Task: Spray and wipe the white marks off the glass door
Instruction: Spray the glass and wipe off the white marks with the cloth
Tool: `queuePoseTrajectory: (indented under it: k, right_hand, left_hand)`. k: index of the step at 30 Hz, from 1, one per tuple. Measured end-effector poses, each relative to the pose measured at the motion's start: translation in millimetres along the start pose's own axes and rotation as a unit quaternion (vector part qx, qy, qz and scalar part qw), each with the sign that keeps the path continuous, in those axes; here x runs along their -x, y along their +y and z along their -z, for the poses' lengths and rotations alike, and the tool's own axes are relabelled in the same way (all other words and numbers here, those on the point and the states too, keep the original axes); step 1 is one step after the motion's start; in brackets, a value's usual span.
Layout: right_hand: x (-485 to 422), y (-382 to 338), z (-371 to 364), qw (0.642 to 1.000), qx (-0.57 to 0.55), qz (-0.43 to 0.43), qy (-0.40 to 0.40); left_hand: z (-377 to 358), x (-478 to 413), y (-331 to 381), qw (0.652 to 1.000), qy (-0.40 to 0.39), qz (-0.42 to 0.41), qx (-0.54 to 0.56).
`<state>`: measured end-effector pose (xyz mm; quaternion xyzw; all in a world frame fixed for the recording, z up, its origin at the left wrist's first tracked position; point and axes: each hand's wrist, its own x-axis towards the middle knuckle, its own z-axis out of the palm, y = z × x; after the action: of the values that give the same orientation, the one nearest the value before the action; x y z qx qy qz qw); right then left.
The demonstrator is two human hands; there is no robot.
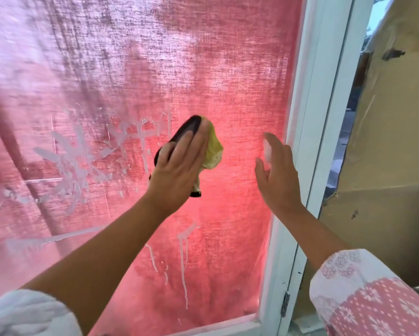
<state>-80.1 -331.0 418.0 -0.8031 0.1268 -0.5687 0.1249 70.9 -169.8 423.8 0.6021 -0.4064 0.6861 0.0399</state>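
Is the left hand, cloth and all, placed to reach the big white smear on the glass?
Probably yes: the left hand presses the cloth on the glass door right beside the white smear, nothing between them.

I see the glass door (pixel 240 238) lit from behind: daylight passes the red curtain (pixel 203 69) and glows strongest in the middle right, beside the white frame (pixel 308 117). The upper left is pale, washed out and smeared. The left hand (pixel 179 163) is fairly sharp; the right hand (pixel 276 175) is blurred at its fingertips (pixel 269 137). The frame leans and bends from the wide lens, and both sleeves (pixel 373 299) at the bottom corners are soft
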Motion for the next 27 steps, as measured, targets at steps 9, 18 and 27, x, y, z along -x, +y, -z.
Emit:
queuePoseTrajectory:
  k: [9, 18, 27]
  right_hand:
    - [-41.8, -60.6, -11.4, 0.990, -0.116, 0.048, 0.065]
    - [-38.5, -83.6, -26.9, 0.985, -0.155, 0.064, 0.034]
    - [-40.0, -61.2, -29.5, 0.990, -0.087, 0.029, 0.105]
  left_hand:
    - [2.6, 82.5, -0.6, 0.980, -0.053, -0.191, 0.023]
    - [24.2, 92.8, -51.9, 0.997, -0.070, -0.016, 0.025]
    - [24.7, -28.2, -67.5, 0.926, -0.043, 0.354, 0.127]
